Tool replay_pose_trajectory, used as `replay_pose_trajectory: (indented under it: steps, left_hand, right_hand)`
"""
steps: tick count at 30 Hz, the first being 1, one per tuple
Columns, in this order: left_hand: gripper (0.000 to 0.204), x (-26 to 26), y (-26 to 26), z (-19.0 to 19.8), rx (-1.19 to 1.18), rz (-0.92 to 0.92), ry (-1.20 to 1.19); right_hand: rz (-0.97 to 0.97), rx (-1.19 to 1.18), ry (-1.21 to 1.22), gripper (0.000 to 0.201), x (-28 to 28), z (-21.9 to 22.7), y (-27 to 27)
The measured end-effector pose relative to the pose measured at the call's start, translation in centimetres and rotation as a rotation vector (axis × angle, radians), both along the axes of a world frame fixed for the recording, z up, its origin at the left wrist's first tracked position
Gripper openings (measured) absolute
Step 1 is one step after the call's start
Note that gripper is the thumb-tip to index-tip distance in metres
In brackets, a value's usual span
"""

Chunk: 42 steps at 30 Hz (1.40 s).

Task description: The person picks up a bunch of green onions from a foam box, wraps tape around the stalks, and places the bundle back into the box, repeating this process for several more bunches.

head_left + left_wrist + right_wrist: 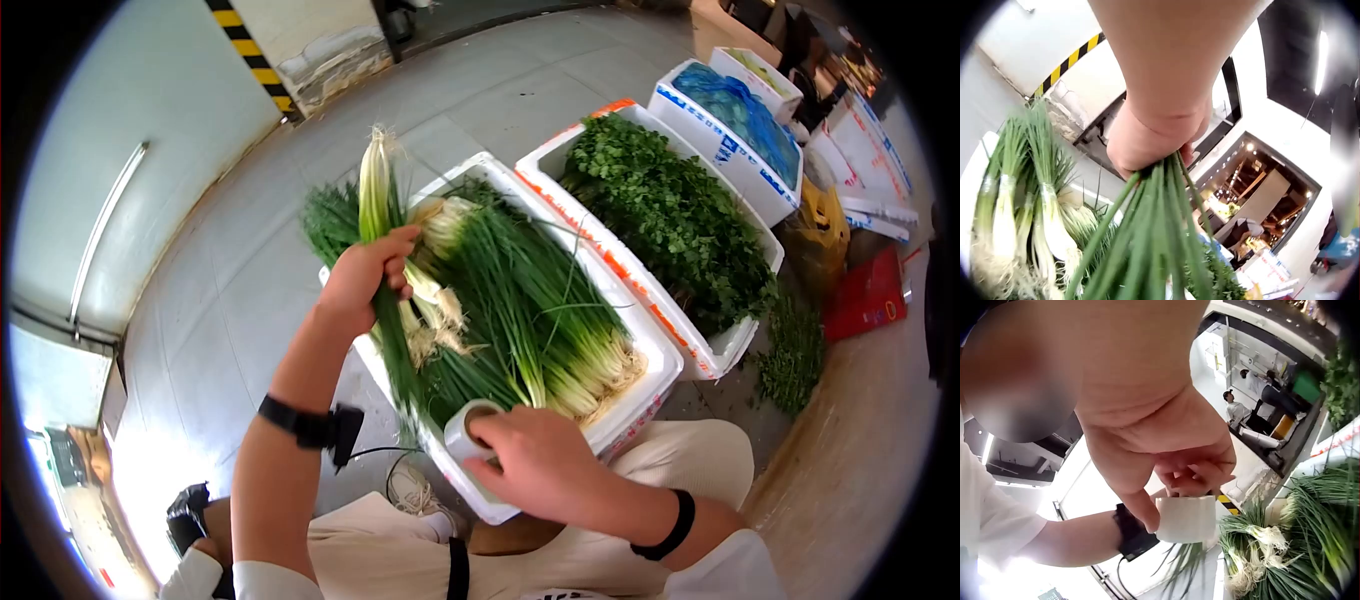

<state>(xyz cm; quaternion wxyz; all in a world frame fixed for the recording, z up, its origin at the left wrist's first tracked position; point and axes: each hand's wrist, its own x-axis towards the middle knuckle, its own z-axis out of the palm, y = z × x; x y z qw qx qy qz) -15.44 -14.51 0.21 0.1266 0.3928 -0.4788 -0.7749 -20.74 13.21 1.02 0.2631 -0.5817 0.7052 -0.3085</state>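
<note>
My left hand [365,280] grips a bunch of scallions [375,190] upright, white root ends on top. Its long green leaves [1154,237] hang below the fist in the left wrist view. In my right hand [540,455] is a roll of white tape [462,435], held between thumb and fingers [1188,519]. Both hands are over a white foam box [455,470] of scallions [540,300]. Several bunches on its left side, seen in the left wrist view, have clear bands round their stems [1047,215].
Beside the box stands another foam box [745,350] full of leafy greens [660,200]. Farther back is a box with blue plastic [735,105]. A yellow bag [820,225], a red item [865,295] and loose greens [790,355] lie at the right. Two people [1266,394] are in the background.
</note>
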Motion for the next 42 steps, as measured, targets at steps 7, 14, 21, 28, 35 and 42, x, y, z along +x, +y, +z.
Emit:
replay_pose_trajectory:
  steps: [7,14,21,28,35,42]
  left_hand:
    - [0.014,-16.9,-5.7,-9.2,0.174,0.007,0.012]
    - [0.015,-23.3,-4.8,-17.5,0.201,0.088,0.04]
    - [0.017,-24.4,-4.5,-18.7,0.205,0.13,0.083]
    - [0.02,-24.7,-4.8,-17.5,0.192,0.076,0.122]
    - [0.014,-25.4,-5.4,-17.2,0.094,0.042,0.059]
    - [0.018,-24.3,-6.1,-13.2,-0.027,0.116,0.087]
  right_hand:
    - [-0.05,0.097,0.075,0.026,-4.6,-0.3,2.0]
    - [-0.139,0.149,0.062,0.025,-7.3,0.4,1.0]
    - [-0.138,0.127,0.005,0.02,-7.1,0.3,0.0]
    - [-0.071,0.14,0.036,0.021,-6.6,0.2,-0.5]
    - [-0.043,0.171,0.036,0.021,-6.4,0.2,-0.6]
    - [-0.038,0.176,0.05,0.022,-6.5,0.4,-0.3]
